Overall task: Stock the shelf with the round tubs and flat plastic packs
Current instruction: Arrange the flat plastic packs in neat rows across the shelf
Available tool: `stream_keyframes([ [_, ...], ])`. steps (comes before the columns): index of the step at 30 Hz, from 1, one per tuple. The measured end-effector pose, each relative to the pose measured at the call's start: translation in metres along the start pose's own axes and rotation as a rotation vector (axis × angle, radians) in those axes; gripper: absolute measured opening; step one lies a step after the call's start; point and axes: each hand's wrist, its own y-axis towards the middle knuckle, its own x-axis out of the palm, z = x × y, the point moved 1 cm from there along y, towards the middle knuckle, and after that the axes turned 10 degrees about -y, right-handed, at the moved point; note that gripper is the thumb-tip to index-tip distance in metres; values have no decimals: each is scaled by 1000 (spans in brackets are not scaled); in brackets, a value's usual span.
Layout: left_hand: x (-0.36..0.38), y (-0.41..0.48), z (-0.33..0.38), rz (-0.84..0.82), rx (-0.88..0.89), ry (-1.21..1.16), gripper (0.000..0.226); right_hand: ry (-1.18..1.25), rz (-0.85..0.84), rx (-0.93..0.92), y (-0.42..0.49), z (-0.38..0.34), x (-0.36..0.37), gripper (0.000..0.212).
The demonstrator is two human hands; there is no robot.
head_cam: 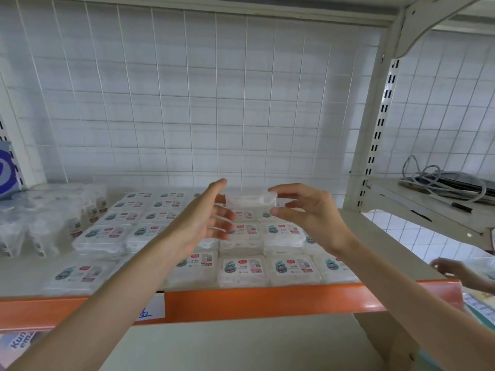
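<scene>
Both of your hands are raised over the shelf (24, 274), with one flat pack between them. Your right hand (313, 212) pinches the clear flat pack (250, 200) at its right end, with the forefinger curled over the top edge and the thumb pressing from beneath. Its other fingers are bent loosely behind. Your left hand (206, 218) is slack, its fingers straight and slightly spread and its palm turned toward the pack's left end. The fingertips sit right at that end, but you cannot tell whether they touch it. The pack is held level, higher than the stock beneath it.

Under and just ahead of both hands, rows of labelled packs (242, 269) cover the board, some in low stacks. Well to the left of your left hand stand the round tubs (53, 215), wrapped in clear film and bunched beside the packs. Beyond them is a blue box (6, 167).

Below your forearms runs the orange front edge (267, 298), with a white paper label (150, 309) just under your left forearm. Behind your hands rises a white wire grid (187, 103). To the right of your right hand, past the upright post (375, 129), a side shelf holds a coiled grey cable (442, 180). Low beside your right forearm is another person's hand (450, 266), blurred.
</scene>
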Motion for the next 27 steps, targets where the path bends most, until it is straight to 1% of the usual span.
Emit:
stream_keyframes([
  [2,0,-1,-3,-65,-23,25,46,-17,-11,-36,-2,2,2,32],
  [4,0,-2,-5,-80,7,1,36,22,-25,-39,-3,6,4,34],
  [6,0,-2,-7,-86,42,-66,31,56,-44,-15,-4,10,6,34],
  [9,-3,-1,-9,-80,109,-106,32,14,-84,9,-4,11,5,30],
  [12,-4,-2,-10,-115,175,-102,31,18,-74,114,1,5,3,21],
  [13,-3,-2,-9,-133,190,-86,31,38,-63,173,3,2,2,17],
  [16,-1,-3,-10,-169,213,7,33,119,-114,313,8,-6,5,27],
  [19,4,-5,-12,-203,228,123,34,130,-219,344,9,-10,11,28],
  [21,6,-6,-13,-224,229,157,32,138,-245,350,8,-11,14,29],
  [24,4,-7,-12,-211,226,156,28,209,-224,365,8,-10,14,32],
  [27,0,-7,-11,-195,218,158,35,299,-134,418,8,-6,11,32],
])
